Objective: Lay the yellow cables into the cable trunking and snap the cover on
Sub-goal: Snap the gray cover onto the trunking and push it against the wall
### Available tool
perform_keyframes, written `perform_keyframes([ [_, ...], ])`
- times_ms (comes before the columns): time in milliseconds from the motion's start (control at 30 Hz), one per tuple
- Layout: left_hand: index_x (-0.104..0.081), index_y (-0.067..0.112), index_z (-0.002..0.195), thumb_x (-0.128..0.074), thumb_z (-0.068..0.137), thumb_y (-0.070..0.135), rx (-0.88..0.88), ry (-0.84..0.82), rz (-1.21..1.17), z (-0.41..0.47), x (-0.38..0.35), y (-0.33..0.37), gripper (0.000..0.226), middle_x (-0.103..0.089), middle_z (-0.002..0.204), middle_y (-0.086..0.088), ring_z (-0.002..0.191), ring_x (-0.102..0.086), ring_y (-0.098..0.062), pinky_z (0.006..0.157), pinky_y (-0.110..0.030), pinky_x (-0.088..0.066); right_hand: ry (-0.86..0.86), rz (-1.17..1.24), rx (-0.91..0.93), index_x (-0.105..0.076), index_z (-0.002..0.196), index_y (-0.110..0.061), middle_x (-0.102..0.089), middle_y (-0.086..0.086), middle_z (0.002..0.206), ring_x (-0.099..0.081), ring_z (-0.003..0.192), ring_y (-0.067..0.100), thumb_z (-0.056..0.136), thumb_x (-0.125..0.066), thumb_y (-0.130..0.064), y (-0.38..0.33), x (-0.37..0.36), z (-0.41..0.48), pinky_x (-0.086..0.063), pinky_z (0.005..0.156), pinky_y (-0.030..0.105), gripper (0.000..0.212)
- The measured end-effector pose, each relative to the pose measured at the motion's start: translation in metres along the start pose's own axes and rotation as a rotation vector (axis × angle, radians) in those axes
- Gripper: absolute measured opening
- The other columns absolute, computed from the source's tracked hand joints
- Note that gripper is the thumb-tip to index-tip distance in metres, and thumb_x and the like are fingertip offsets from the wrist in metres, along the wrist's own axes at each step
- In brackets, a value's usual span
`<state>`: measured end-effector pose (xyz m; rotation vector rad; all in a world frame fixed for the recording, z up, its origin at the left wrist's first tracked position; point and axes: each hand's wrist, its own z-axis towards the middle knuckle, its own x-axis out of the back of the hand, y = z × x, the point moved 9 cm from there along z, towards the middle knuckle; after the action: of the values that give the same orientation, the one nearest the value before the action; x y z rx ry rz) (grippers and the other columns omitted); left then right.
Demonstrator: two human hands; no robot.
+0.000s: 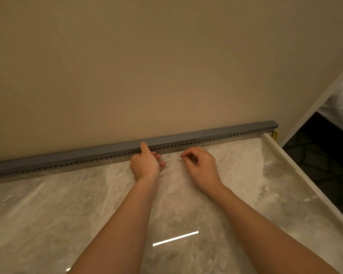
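Trunking [206, 133] along beige wall [166, 66], marble surface [67, 204], yellow cables [275, 134] at end

Open room over the marble surface [48, 204] up to the grey trunking [206, 133], wall [166, 56] flush behind it
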<state>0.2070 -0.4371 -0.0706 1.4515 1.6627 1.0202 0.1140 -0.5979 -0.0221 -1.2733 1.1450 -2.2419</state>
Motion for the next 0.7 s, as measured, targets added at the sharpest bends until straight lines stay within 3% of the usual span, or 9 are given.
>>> perform_keyframes([
  [133,-0.049,0.007,0.067,-0.042,0.095,0.039,0.009,0.075,-0.005,-0.004,0.002,0.0,0.043,-0.059,0.063,-0.011,0.04,-0.053,-0.022,0.036,-0.023,-0.042,-0.032,-0.049,-0.014,-0.067,0.088,-0.016,-0.059,-0.007,0.087,-0.054,0.079,0.004,0.085,-0.06,-0.007,0.033,0.058,0.008,-0.041,0.069,0.006,0.012],
  [333,-0.051,0.005,0.067,-0.036,0.096,0.042,-0.031,0.232,0.083,-0.012,0.006,0.003,0.048,-0.061,0.062,-0.01,0.042,-0.057,-0.022,0.043,-0.027,-0.043,0.126,-0.167,0.038,-0.065,0.098,-0.007,-0.063,0.009,0.097,-0.054,0.095,0.024,0.085,-0.06,-0.004,0.072,0.16,0.038,-0.043,0.086,0.038,0.014],
  [433,-0.053,0.007,0.066,-0.033,0.095,0.045,-0.068,0.302,0.161,-0.016,0.007,0.006,0.052,-0.064,0.062,-0.008,0.043,-0.059,-0.021,0.044,-0.027,-0.045,0.198,-0.19,-0.076,-0.055,0.116,-0.004,-0.054,0.017,0.116,-0.047,0.11,0.032,0.083,-0.061,-0.005,0.106,0.191,0.046,-0.038,0.098,0.042,0.033],
  [567,-0.059,0.004,0.081,-0.031,0.093,0.048,-0.073,0.348,0.215,-0.015,0.008,0.005,0.053,-0.066,0.063,-0.008,0.041,-0.06,-0.02,0.04,-0.025,-0.042,0.252,-0.166,-0.301,-0.027,0.139,-0.004,-0.032,0.02,0.139,-0.031,0.127,0.035,0.082,-0.066,-0.018,0.146,0.198,0.046,-0.029,0.107,0.044,0.07],
  [633,-0.06,0.003,0.082,-0.03,0.093,0.049,-0.074,0.367,0.238,-0.013,0.009,0.005,0.056,-0.065,0.06,-0.007,0.042,-0.06,-0.02,0.044,-0.028,-0.046,0.243,-0.076,-0.365,-0.024,0.14,-0.005,-0.032,0.019,0.141,-0.029,0.129,0.034,0.081,-0.066,-0.02,0.157,0.194,0.049,-0.027,0.107,0.041,0.074],
  [700,-0.061,0.002,0.077,-0.029,0.093,0.049,-0.094,0.394,0.274,-0.015,0.006,0.006,0.059,-0.064,0.057,-0.008,0.049,-0.063,-0.025,0.058,-0.037,-0.055,0.241,0.043,-0.45,-0.025,0.14,-0.006,-0.034,0.016,0.141,-0.032,0.129,0.032,0.082,-0.066,-0.018,0.173,0.196,0.05,-0.029,0.108,0.041,0.072],
])
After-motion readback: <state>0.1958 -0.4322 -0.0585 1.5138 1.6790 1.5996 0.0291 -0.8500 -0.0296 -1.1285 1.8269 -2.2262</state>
